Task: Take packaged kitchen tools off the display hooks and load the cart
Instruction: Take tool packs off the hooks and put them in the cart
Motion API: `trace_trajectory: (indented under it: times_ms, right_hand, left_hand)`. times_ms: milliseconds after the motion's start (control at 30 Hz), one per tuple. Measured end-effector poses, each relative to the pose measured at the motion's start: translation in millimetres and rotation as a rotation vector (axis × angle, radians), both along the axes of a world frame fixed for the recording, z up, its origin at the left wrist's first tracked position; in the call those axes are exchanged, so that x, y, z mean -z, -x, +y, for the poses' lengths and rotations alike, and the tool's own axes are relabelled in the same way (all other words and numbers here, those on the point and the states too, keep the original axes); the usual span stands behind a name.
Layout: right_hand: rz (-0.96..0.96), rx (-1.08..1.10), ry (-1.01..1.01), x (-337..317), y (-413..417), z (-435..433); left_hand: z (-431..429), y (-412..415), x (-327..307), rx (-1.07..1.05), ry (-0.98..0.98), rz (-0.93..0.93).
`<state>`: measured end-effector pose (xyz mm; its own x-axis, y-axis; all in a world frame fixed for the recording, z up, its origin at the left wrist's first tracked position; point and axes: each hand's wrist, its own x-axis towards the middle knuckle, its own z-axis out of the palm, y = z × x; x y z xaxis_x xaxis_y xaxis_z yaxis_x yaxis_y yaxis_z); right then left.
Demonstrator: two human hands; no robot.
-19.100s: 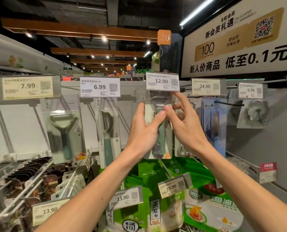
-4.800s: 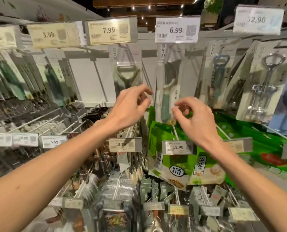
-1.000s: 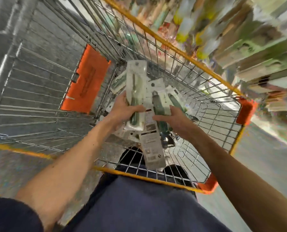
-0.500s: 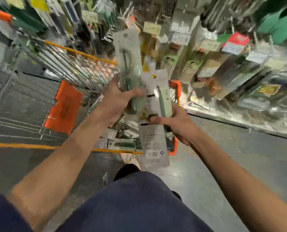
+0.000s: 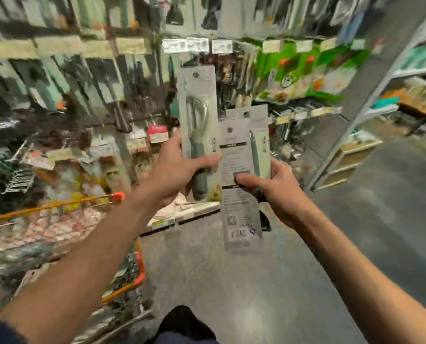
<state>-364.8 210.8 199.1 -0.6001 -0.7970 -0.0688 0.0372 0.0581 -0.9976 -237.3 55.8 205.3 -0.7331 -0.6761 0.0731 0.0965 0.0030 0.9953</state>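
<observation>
A packaged green-handled tool point(image 5: 199, 112) is held upright at centre frame, clasped by the left grip point(image 5: 177, 170). Just right of it, overlapping packages point(image 5: 239, 155) are pinched by the right grip point(image 5: 279, 192); the cart point(image 5: 58, 206) is seen at lower left.

Grey glossy floor point(image 5: 231, 281); blurred display wall point(image 5: 70, 83) ahead; shelving unit point(image 5: 356, 147) right.

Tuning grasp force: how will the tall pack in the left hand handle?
Probably light: the left hand holds the pack upright from its lower half alone. Likely fairly stiff: its free top stands without drooping. Glossy front may be slippery.
</observation>
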Motion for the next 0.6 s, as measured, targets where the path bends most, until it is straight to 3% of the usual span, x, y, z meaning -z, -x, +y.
trace_trajectory:
  times_ms: [300,467,600]
  right_hand:
    - [0.144,0.29,0.096,-18,120,60]
    - [0.154,0.339,0.126,-26,206,61]
    - [0.151,0.352,0.103,-33,281,44]
  left_hand:
    - [43,156,-41,0.156,0.101,0.108]
    - [27,253,-53,0.265,0.019,0.113]
    - [11,331,-53,0.221,0.028,0.146]
